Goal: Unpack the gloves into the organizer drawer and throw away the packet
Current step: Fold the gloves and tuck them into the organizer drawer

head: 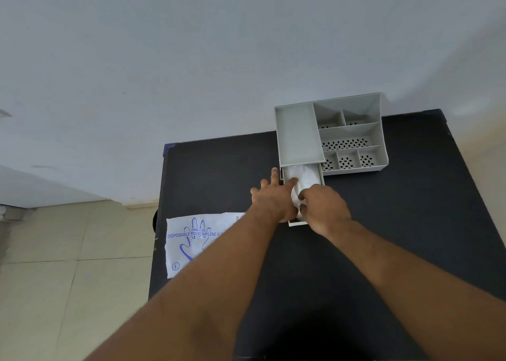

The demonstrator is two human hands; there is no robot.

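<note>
A grey organizer [298, 133] with several compartments stands at the table's far edge. Its drawer [320, 173] is pulled out toward me. Clear plastic gloves [304, 176] lie bunched inside the drawer. My left hand [273, 196] rests flat on the drawer's left side, fingers spread, thumb on the gloves. My right hand [324, 206] pinches the near end of the gloves over the drawer's front. The white glove packet [191, 240], printed in blue, lies flat at the table's left edge, partly under my left forearm.
The black table [410, 210] stands against a pale wall [191, 59]. Beige floor tiles [68, 265] show to the left. The organizer's perforated compartments [346, 143] hold nothing that I can see.
</note>
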